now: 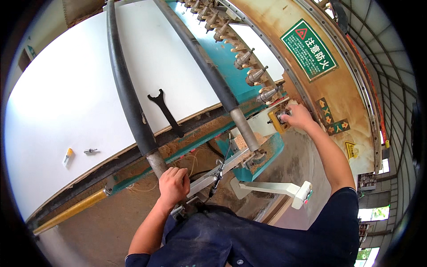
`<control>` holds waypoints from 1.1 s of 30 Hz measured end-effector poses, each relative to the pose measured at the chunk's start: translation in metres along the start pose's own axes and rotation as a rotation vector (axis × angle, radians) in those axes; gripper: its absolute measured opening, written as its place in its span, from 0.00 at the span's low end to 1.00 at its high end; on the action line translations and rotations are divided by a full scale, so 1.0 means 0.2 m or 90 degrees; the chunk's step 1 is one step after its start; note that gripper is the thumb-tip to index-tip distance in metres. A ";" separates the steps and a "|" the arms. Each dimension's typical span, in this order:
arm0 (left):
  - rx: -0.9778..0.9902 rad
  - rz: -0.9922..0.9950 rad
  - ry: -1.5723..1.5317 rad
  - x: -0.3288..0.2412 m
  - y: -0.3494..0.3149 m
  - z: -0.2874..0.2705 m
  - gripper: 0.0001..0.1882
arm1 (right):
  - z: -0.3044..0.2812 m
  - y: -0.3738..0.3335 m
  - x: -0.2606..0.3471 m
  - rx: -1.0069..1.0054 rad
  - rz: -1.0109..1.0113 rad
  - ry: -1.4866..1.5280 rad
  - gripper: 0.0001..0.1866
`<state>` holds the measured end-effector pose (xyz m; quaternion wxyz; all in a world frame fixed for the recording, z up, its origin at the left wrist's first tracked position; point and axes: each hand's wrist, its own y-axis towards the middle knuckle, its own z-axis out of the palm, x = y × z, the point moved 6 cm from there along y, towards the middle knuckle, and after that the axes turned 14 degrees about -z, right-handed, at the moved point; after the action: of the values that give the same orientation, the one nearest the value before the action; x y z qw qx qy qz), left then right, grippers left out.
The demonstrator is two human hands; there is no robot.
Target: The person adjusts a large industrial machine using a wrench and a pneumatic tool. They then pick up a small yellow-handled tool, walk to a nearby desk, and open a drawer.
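Observation:
My left hand [174, 184] is closed around the lower end of a metal pipe [156, 162] that continues up into a thick black hose [126, 89]. My right hand [299, 117] reaches up and right, its fingers on a round metal part in a yellow holder [278, 120] at the end of a row of cone-shaped tool holders [255, 75] on a teal rack. A black flat wrench [165, 111] lies on the white board [66, 89]. A second black hose [200, 53] runs beside the first.
A small metal bit [90, 151] and a yellow-tipped white piece [67, 156] lie on the board's left part. Sawdust covers the machine frame below. A white bracket arm [271, 188] juts out low right. A green sign [309, 49] hangs on the rusty curved panel.

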<state>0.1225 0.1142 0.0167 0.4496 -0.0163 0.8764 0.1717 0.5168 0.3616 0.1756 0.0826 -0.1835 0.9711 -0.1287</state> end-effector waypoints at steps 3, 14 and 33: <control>-0.005 -0.001 -0.003 0.00 0.01 0.00 0.07 | 0.00 0.03 0.00 0.030 0.079 -0.048 0.31; 0.008 -0.009 -0.017 0.00 0.01 0.00 0.07 | 0.07 0.01 -0.10 0.022 0.205 -0.038 0.38; -0.008 -0.012 -0.021 0.02 0.01 0.00 0.08 | 0.03 0.03 -0.04 0.005 0.154 0.005 0.39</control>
<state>0.1207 0.1163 0.0138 0.4656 -0.0243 0.8675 0.1731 0.5241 0.3692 0.1689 0.0942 -0.0644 0.9859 -0.1225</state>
